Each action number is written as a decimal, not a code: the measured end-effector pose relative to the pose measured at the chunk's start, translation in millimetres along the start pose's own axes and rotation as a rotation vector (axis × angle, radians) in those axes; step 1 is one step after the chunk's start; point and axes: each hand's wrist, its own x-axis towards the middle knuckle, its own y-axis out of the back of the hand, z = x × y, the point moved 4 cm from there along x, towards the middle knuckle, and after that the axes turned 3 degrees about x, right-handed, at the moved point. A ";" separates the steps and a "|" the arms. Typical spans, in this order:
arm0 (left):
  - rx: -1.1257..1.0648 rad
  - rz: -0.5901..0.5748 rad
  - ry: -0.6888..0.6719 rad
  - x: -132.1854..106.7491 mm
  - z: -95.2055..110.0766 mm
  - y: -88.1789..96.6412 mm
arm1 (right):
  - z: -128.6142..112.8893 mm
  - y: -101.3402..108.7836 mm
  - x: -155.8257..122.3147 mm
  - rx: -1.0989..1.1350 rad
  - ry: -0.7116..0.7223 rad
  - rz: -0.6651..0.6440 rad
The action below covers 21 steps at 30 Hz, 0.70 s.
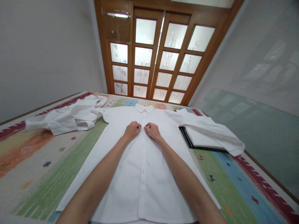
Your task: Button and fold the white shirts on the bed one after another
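White shirt (142, 174) lies flat under the left hand (132, 129) and right hand (152, 130), both pinching its front placket.

Our two forearms run bare from the view's lower edge to the wrists. Our left hand (132, 130) and right hand (152, 130) are bare as well.

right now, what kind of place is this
Probably a room in a home: a white short-sleeved shirt lies flat on a striped multicoloured woven mat, with the left hand and right hand at its button placket, and wooden doors with frosted glass panes stand behind.
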 end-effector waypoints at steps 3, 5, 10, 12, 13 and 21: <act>0.014 0.033 -0.088 -2.2 -0.6 -3.2 | -9.0 -2.8 -3.2 -0.244 0.134 -0.027; 0.062 0.021 -0.075 -3.3 0.3 -6.0 | -14.1 -6.4 -5.3 -0.399 0.151 -0.087; 0.092 -0.020 -0.117 -5.2 5.7 -10.7 | -30.3 -10.5 -5.3 -0.728 0.191 -0.172; 0.056 -0.029 -0.144 -5.0 5.7 -11.8 | -34.7 -9.1 -0.3 -0.774 0.227 -0.214; 0.040 -0.036 -0.150 -4.7 5.1 -12.5 | -35.3 -7.7 3.8 -0.778 0.237 -0.235; 0.039 -0.046 -0.208 -3.3 5.9 -17.1 | -15.5 2.8 63.2 -0.675 0.224 -0.096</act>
